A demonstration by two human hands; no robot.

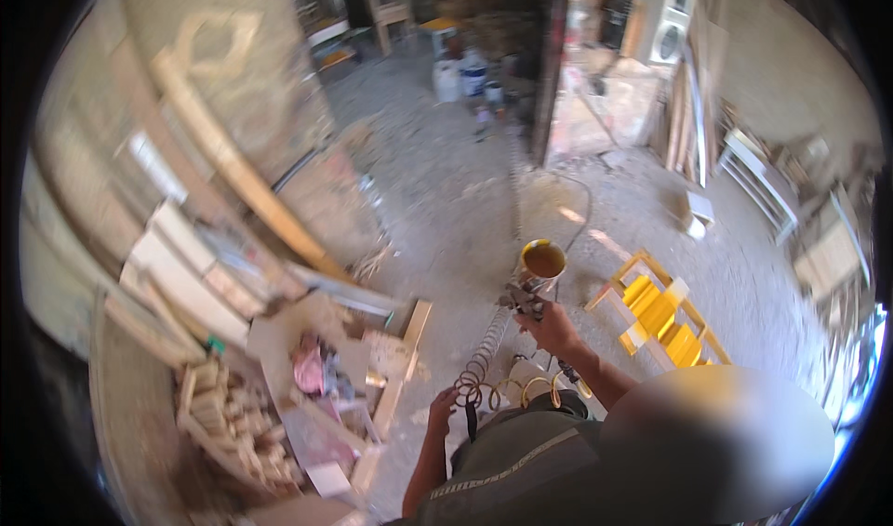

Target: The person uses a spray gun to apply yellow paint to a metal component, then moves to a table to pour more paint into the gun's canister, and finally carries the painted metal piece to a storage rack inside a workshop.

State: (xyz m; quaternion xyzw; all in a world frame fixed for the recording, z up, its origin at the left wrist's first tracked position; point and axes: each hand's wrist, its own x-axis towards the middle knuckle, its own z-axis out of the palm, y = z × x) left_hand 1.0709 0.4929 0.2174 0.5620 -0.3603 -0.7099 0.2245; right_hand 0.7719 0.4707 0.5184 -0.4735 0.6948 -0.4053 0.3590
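My right hand is closed around a metal spray gun, held just in front of an open bucket with yellow-orange paint inside its rim. A coiled air hose hangs in loops before my body, some of them yellowish. My left hand, lower down, has its fingers bent at the left side of these loops and seems to grip the hose. To the right of the bucket, a wooden frame with bright yellow slats lies on the floor.
At left, long boards lean on the wall, above a crate of wood offcuts and a box of rags. Containers stand far back by a doorway post. A white rack is at right. A blurred pale shape covers the lower right.
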